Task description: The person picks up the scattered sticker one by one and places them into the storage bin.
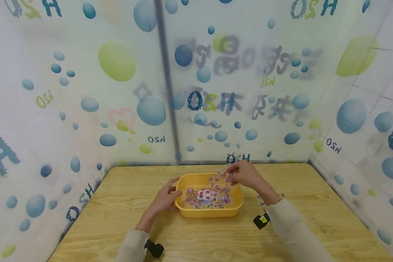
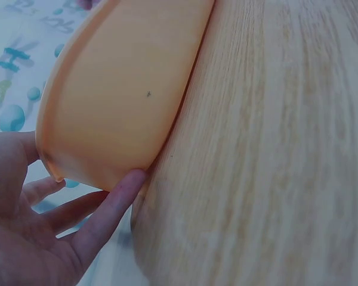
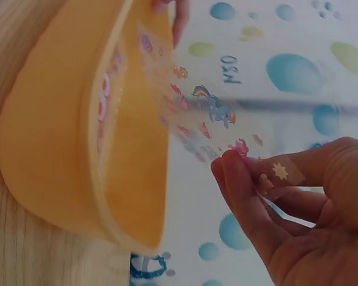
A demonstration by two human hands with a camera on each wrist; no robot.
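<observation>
A yellow plastic basin (image 1: 209, 213) stands on the wooden table. My left hand (image 1: 165, 198) grips its left end; in the left wrist view the thumb goes over the rim and the fingers (image 2: 110, 211) lie against the outside wall. Above the basin's right side, my right hand (image 1: 247, 176) pinches a clear sticker sheet (image 3: 212, 113) between thumb and fingertips. Colourful ponies and small figures are printed on that sheet, which slants down toward the basin. Inside the basin lie more printed stickers (image 1: 207, 196), with a white, red-marked character in the middle.
Right of the basin, partly hidden by my right forearm, more small colourful stickers (image 1: 261, 200) lie on the table (image 1: 301, 214). A pale curtain (image 1: 216, 138) with blue and green dots hangs behind the table. Black cameras (image 1: 261, 220) are strapped to both wrists.
</observation>
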